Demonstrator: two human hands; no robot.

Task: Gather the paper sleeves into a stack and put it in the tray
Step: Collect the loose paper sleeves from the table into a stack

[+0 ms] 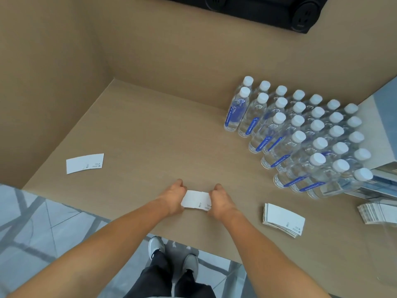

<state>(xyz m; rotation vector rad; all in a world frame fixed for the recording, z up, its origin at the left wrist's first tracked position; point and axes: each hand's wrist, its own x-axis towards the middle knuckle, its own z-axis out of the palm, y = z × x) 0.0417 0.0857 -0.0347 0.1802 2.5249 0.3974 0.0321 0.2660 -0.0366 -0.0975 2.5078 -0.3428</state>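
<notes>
A small bundle of white paper sleeves [196,200] is held between both hands near the front edge of the brown cardboard table [150,136]. My left hand [175,196] grips its left end and my right hand [219,201] grips its right end. A single loose sleeve [84,163] lies flat far to the left. A fanned stack of sleeves [283,219] rests on the table to the right of my hands. At the right frame edge lies another pile of sleeves [378,212], seemingly in a clear tray that is barely visible.
Several rows of water bottles [305,136] with white caps stand at the right. Cardboard walls rise behind and to the left. A black power strip [279,11] sits at the top. Boxes [384,181] lie at the right edge. My shoes [171,254] show below.
</notes>
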